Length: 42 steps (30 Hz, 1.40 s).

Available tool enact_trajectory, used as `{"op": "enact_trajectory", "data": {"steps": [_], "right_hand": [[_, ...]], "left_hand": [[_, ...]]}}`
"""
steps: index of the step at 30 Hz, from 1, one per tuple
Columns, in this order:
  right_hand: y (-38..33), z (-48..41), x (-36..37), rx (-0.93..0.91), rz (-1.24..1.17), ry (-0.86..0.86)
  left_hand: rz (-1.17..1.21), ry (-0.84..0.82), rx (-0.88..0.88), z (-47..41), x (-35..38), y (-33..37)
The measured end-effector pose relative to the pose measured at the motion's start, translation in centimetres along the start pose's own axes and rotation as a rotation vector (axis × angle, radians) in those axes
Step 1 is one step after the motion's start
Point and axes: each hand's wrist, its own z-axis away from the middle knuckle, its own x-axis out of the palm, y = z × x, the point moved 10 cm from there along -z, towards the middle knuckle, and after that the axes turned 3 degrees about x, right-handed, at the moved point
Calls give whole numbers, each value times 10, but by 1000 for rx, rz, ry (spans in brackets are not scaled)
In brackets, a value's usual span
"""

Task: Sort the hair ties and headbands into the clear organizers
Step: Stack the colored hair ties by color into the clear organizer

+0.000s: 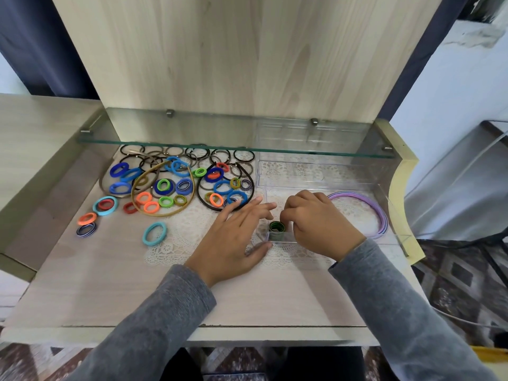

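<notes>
- Hair ties, loose elastic rings in blue, orange, green and black (170,185), lie heaped on the left of the pale wooden desk (110,292), well apart from the boxes. The black ones at the back are half lost under the edge of the glass shelf (220,146).
- In that heap sit two thin headbands, a mustard-coloured one (167,215) and a dark brown one (202,199), each looping round a cluster of ties.
- Over on the right, a small stack of green-toned hair ties (277,229) stands on edge in the near-left compartment of the clear plastic organizer (393,213) (the lower ones blur behind the plastic).
- Right hand (319,224): its fingers are curled down at the top of that stack, the tips tucked under the knuckles. I cannot tell whether they pinch a tie or only touch it.
- Left hand (236,237): flat, fingers straight and spread, holding nothing, with the thumb at the organizer's front-left corner.
- Purple headbands, a thin curved bundle (380,215), lie in the organizer's wide right part; their far end runs out of sight behind the right hand.
- A second clear organizer (316,166) sits just behind, partly under the shelf, and its walls are hard to trace.
- A white lace doily (187,243) lies beneath hands and boxes.
- Grey knit sleeves (398,312) are cut off at the bottom edge.
</notes>
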Motion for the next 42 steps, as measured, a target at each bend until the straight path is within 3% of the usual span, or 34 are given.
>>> {"op": "enact_trajectory", "data": {"steps": [14,22,28,38,42], "right_hand": [[3,-3,12,46,-163,-68],[7,-4,16,42,-239,-15],[15,-1,13,124,-360,17],[-7,-4,-22,233,-449,498],[-50,-11,-36,187,-441,622]], "left_hand": [[7,-23,-45,2,3,-5],[-71,35,-13,1,-3,1],[-1,97,-18,0,-20,5],[-205,361,-333,32,-73,-42],[-317,339,-383,46,-82,-63]]}}
